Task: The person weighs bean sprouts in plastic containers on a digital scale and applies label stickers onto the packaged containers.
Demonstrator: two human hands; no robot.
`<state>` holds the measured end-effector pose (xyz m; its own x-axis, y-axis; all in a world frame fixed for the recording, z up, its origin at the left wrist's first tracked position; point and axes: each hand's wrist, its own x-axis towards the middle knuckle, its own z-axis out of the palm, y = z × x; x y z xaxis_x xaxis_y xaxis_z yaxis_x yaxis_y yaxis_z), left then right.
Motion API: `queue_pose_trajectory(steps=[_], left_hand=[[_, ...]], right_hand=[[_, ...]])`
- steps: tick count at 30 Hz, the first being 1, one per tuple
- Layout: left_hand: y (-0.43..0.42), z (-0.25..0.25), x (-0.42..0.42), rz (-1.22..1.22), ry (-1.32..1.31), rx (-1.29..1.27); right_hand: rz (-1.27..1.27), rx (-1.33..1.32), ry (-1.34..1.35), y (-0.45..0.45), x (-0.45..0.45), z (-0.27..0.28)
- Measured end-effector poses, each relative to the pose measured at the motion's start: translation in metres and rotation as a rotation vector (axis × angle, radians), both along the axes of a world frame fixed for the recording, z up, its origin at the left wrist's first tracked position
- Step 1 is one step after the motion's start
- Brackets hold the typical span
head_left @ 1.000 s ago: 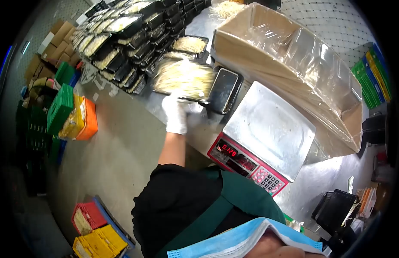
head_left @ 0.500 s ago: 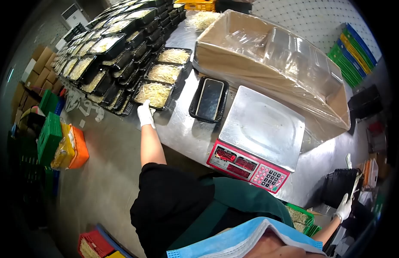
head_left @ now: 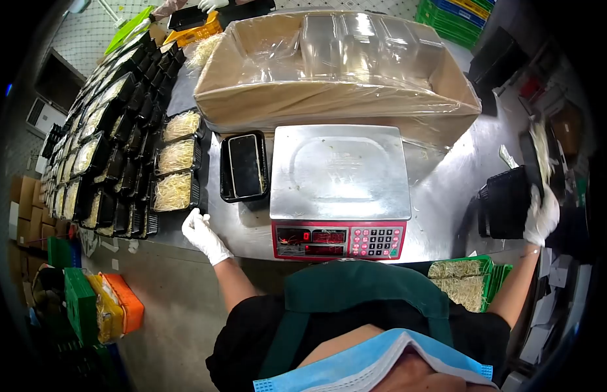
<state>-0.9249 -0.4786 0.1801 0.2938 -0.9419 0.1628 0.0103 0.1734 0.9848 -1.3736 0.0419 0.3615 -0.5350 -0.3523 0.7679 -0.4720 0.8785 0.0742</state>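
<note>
Faces the scale (head_left: 339,183) more squarely than half a second ago, standing close against the worktop (head_left: 440,209). Has the left hand (head_left: 207,236) drawn back from the near filled tray (head_left: 195,193), now just beside its lower corner, with fingers loosely bent, slightly apart and around nothing. Leaves that tray, heaped with pale strands (head_left: 174,189), in line with two more to the left of a black tray (head_left: 265,166); probably frees the left hand from that placing. Carries the right hand (head_left: 542,219) higher than a moment ago, beside a dark stack (head_left: 506,202), with fingers clamped on a raised dark piece (head_left: 535,157). Suggests a shift of handling from the filled trays to the opposite side.

Cannot see all of the green crate (head_left: 486,281) below the worktop, partly covered by clothing and arm. Can pick out a red 0 on the scale's display, but little else there. Cannot tell touching from just apart between left fingers and tray. Cannot make out the raised piece clearly: blurred, pale-streaked, perhaps another tray. Farther off, can barely separate the stacked trays (head_left: 123,173) behind the filled row, or see past the near wall into the lined box (head_left: 329,101). At the top edge, catches only part of another person's gloved hand (head_left: 213,5).
</note>
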Motion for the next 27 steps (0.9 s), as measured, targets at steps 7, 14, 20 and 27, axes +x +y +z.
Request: queue_pose_trajectory(steps=[7,14,20,27], left_hand=[[0.029,0.026,-0.034,-0.206,0.078,-0.033],[0.055,0.005,0.027,-0.131,-0.077,0.036],[0.086,0.0,0.055,0.057,-0.12,0.185],[0.083,0.017,0.043,-0.05,-0.106,0.158]], right_hand=[[0.529,-0.033,-0.049,-0.203,-0.028,0.01],[0.447,0.109,-0.114,-0.406,-0.118,0.001],[0.241,0.135,-0.34,-0.487,-0.128,-0.006],[0.698,0.006,-0.131,-0.369,-0.073,-0.022]])
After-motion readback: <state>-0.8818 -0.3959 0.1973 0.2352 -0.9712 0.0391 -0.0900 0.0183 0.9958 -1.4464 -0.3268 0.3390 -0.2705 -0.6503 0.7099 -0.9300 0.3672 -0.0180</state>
